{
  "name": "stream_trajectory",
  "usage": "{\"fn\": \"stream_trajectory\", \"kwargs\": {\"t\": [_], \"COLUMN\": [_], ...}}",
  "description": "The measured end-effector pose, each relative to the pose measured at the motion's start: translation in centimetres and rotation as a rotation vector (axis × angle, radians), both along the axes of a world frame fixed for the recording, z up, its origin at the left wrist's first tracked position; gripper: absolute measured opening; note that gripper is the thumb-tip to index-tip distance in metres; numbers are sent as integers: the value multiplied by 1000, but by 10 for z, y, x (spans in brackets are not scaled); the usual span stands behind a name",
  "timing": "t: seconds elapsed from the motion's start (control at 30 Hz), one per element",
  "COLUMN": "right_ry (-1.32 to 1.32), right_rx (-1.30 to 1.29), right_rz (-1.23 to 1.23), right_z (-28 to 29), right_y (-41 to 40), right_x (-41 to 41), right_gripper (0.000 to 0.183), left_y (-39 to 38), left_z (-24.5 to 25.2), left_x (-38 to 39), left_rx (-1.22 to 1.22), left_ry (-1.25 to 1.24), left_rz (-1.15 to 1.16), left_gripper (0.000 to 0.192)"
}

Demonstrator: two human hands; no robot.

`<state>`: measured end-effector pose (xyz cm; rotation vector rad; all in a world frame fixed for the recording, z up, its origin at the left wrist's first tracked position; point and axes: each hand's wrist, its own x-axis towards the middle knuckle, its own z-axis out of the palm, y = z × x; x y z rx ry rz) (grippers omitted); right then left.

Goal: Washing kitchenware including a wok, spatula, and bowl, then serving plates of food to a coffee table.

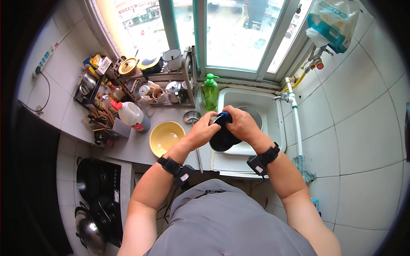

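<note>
Both of my hands grip a dark, round-bottomed item in front of the sink; its exact kind I cannot tell. My left hand pinches its upper left edge between thumb and fingers. At its upper right, my right hand is closed on a bunched dark blue part. The white sink lies behind and to the right, with a round metal basin or strainer partly hidden by my right hand. A metal ladle lies on the counter left of my hands, beside a yellow bowl.
A green pump bottle stands at the sink's left rear corner. Farther left are a large plastic jug, a utensil holder and a dish rack. The tap is at the right; a black stove is at lower left.
</note>
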<state>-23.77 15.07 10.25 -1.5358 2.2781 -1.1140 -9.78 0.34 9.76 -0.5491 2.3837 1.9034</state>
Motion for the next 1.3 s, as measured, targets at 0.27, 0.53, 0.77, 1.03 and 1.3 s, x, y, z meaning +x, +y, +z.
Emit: {"fn": "stream_trajectory", "kwargs": {"t": [0.27,0.53,0.77,1.03,1.3], "right_ry": [-1490,-1509,-1411,-591,-161], "right_rx": [-163,419,730,959,888], "right_rz": [-61,242,320,761,1136], "right_z": [-97,-66,-79,-174,-301], "right_y": [-25,-34,-80,-122,-148], "right_x": [76,133,236,403,570], "right_gripper": [27,33,37,31,71], "left_y": [17,-10,-10,81,142], "left_z": [-41,-59,-149,-250,-349], "left_x": [56,156,332,552,696], "left_rx": [-649,-776,-34,345,433], "left_ry": [389,529,271,-56,-499], "left_rz": [443,919,1327,1570,1485], "left_gripper": [72,62,38,31,40]}}
